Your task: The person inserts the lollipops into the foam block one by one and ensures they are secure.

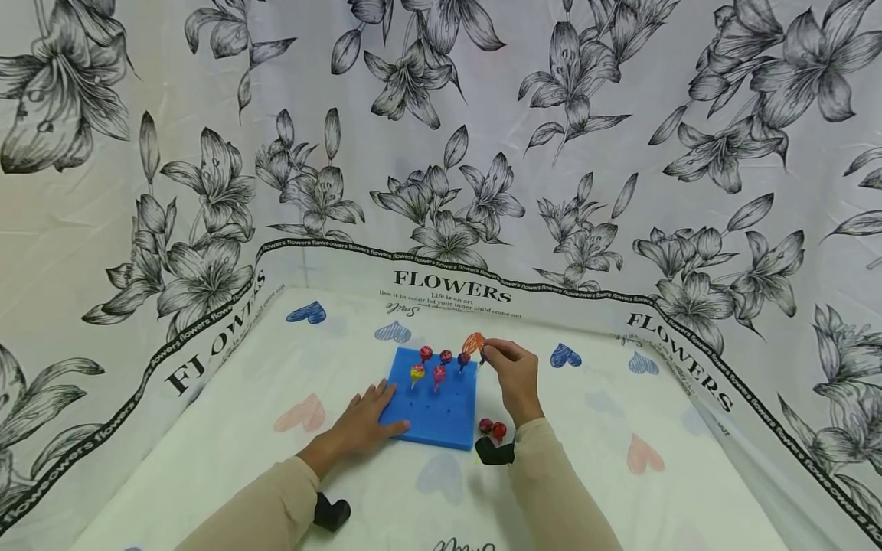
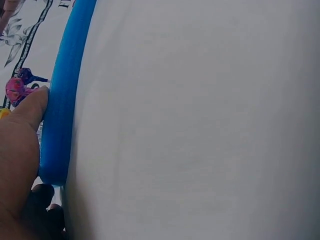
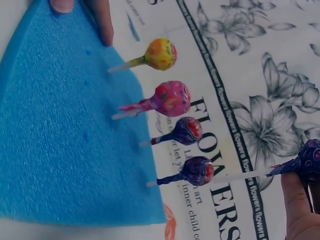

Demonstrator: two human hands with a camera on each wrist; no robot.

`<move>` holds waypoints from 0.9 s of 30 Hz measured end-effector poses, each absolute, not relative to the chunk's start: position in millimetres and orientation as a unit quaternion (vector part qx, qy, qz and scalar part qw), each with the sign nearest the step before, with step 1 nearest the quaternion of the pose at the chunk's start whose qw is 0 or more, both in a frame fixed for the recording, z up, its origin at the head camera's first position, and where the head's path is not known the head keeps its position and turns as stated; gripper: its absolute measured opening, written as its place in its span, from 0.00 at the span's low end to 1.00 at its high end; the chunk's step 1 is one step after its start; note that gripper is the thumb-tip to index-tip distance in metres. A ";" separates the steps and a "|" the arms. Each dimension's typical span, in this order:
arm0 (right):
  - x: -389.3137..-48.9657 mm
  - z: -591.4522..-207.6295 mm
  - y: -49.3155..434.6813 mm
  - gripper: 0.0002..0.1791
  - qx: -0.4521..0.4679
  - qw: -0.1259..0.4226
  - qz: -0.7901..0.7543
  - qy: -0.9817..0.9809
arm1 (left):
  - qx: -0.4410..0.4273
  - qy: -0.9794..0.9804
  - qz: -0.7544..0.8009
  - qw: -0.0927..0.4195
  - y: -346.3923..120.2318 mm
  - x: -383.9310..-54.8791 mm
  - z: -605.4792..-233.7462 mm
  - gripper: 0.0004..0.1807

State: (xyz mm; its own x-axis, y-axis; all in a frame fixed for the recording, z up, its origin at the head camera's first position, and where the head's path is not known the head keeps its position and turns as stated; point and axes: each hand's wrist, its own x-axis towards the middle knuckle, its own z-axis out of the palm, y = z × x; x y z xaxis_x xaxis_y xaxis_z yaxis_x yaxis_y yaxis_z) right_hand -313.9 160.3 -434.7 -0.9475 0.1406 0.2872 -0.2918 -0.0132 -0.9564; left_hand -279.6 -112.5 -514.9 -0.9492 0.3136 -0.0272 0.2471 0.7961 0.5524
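Observation:
A blue foam board (image 1: 434,425) with small holes lies on the table. Several wrapped lollipops stand in its far part, among them a yellow lollipop (image 3: 161,54), a pink lollipop (image 3: 172,98) and a dark purple lollipop (image 3: 198,170). My left hand (image 1: 368,417) rests on the board's left side, fingers spread, thumb over the near part. Beyond the far right corner, my right hand (image 1: 513,375) pinches another purple lollipop (image 3: 309,162) by its wrapped head, white stick pointing toward the board. In the right wrist view the stick's tip appears beside the nearest standing purple lollipop; contact cannot be told.
Two red lollipops (image 1: 492,430) lie loose right of the board, close to the right forearm. A white cloth (image 1: 586,459) with printed hearts covers the table. Behind it hangs a curtain (image 1: 331,99) with black flower drawings.

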 end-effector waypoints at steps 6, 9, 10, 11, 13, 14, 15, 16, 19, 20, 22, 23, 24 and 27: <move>-318.9 -444.7 149.3 0.09 0.057 0.142 0.716 -0.681 | 0.147 0.943 0.292 0.056 -111.9 -281.1 -511.5 0.48; -318.9 -454.2 145.6 0.10 0.036 0.131 0.707 -0.694 | 0.149 0.941 0.297 0.060 -113.0 -278.8 -512.2 0.48; -319.2 -457.0 144.8 0.10 0.030 0.129 0.701 -0.700 | 0.150 0.942 0.296 0.059 -113.4 -278.5 -512.5 0.48; -319.8 -459.4 144.1 0.10 0.027 0.129 0.699 -0.703 | 0.151 0.941 0.297 0.055 -113.9 -278.5 -512.6 0.48; -321.3 -463.3 143.0 0.10 0.027 0.128 0.698 -0.704 | 0.151 0.942 0.296 0.052 -114.6 -278.8 -513.0 0.48; -322.1 -465.2 142.5 0.10 0.029 0.128 0.698 -0.704 | 0.151 0.942 0.296 0.049 -115.0 -279.0 -513.2 0.48; -322.6 -466.9 142.0 0.10 0.030 0.127 0.697 -0.705 | 0.151 0.942 0.295 0.047 -115.2 -279.4 -514.1 0.48; -322.8 -468.1 141.5 0.09 0.031 0.123 0.699 -0.703 | 0.150 0.943 0.294 0.048 -115.4 -279.8 -514.6 0.49; -323.0 -471.9 140.9 0.09 0.027 0.113 0.698 -0.707 | 0.150 0.943 0.290 0.056 -115.1 -280.9 -516.5 0.49; -323.5 -473.0 140.9 0.09 0.027 0.109 0.697 -0.708 | 0.151 0.944 0.289 0.056 -114.9 -281.5 -517.1 0.49; -324.0 -474.6 140.8 0.08 0.028 0.102 0.696 -0.710 | 0.149 0.945 0.287 0.057 -114.3 -282.8 -517.9 0.50; -324.1 -475.3 140.7 0.08 0.028 0.099 0.693 -0.713 | 0.150 0.944 0.288 0.058 -114.0 -283.4 -518.3 0.50; -324.4 -475.9 140.8 0.09 0.030 0.096 0.692 -0.715 | 0.150 0.944 0.288 0.058 -113.8 -283.9 -518.5 0.50; -324.9 -476.1 140.7 0.09 0.037 0.094 0.686 -0.721 | 0.151 0.943 0.290 0.057 -113.1 -285.5 -518.4 0.50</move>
